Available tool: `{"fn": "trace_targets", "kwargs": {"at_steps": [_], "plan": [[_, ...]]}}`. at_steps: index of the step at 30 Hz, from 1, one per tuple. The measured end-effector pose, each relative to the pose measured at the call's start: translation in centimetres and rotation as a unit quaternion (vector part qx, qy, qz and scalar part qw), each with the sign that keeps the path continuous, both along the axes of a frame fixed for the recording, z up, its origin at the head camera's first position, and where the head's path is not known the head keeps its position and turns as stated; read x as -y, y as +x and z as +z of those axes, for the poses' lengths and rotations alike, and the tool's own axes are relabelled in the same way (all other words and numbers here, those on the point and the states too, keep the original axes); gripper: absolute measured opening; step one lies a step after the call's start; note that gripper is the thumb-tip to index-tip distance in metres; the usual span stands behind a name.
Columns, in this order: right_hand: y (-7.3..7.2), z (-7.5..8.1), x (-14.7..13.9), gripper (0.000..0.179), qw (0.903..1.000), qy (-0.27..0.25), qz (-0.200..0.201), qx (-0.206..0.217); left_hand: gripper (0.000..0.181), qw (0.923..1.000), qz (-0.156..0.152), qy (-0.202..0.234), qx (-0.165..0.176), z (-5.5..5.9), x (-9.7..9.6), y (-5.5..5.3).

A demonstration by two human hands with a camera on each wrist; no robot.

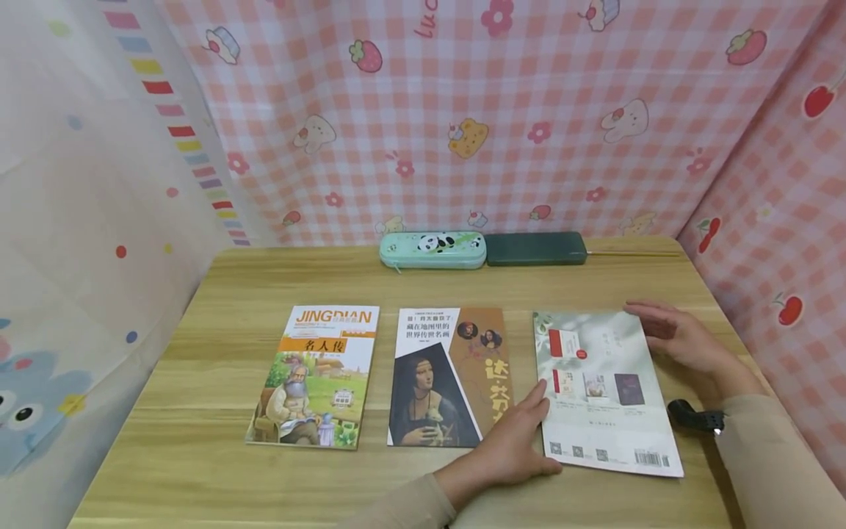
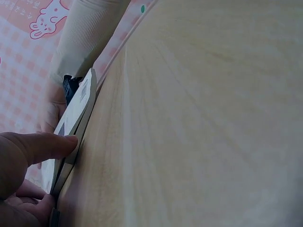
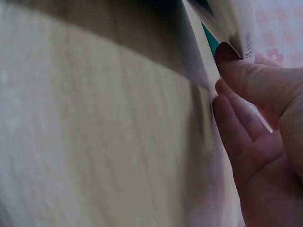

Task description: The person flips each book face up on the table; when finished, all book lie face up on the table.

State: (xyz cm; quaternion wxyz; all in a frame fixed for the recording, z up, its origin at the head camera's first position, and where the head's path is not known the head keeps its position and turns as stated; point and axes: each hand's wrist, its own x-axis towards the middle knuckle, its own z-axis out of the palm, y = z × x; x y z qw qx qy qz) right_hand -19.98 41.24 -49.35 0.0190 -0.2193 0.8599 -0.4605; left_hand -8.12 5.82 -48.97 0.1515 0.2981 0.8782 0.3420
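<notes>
A pale grey-green magazine (image 1: 604,437), printed with small pictures and codes, lies at the right of the table, slightly turned. My left hand (image 1: 518,444) is at its lower left edge, thumb and fingers spread. In the left wrist view the thumb (image 2: 52,144) reaches along the magazine's (image 2: 78,106) edge, where the layers stand slightly apart. At the upper right edge is my right hand (image 1: 694,345), its fingers extended. The right wrist view has its thumb (image 3: 251,78) against the raised cover edge, other fingers close beside the pages.
Left of the magazine lie a book with a painted portrait (image 1: 429,397) and a book with a bearded man (image 1: 311,382). A panda pencil case (image 1: 432,253), a dark green case (image 1: 535,250) and a thin stick (image 1: 634,253) line the back edge. Patterned curtains (image 1: 423,95) surround the table.
</notes>
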Motion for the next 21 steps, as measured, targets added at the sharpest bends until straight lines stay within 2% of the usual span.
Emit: {"fn": "trace_targets", "kwargs": {"at_steps": [6,10,16,19,21], "plan": [[0.1,0.9,-0.4,0.051,0.9987,0.044,-0.026,0.007,0.095,1.0000,0.002,0.008,0.001,-0.2,0.0,0.0],[0.5,1.6,-0.8,0.049,0.9977,0.051,-0.039,0.023,0.093,0.9998,0.009,0.011,-0.016,-0.5,-0.1,0.1],[0.7,1.7,-0.9,0.040,0.9993,-0.016,-0.026,0.021,0.100,0.9989,0.027,0.009,-0.036,-0.7,-0.4,0.7],[0.7,1.8,-0.9,0.034,0.9975,-0.069,-0.005,0.012,0.088,0.9979,0.038,0.007,-0.052,-0.6,-0.4,0.8],[0.7,2.1,-0.9,0.032,0.9931,-0.116,0.010,0.017,0.076,0.9967,0.043,0.009,-0.067,-0.5,-0.3,0.8]]}}
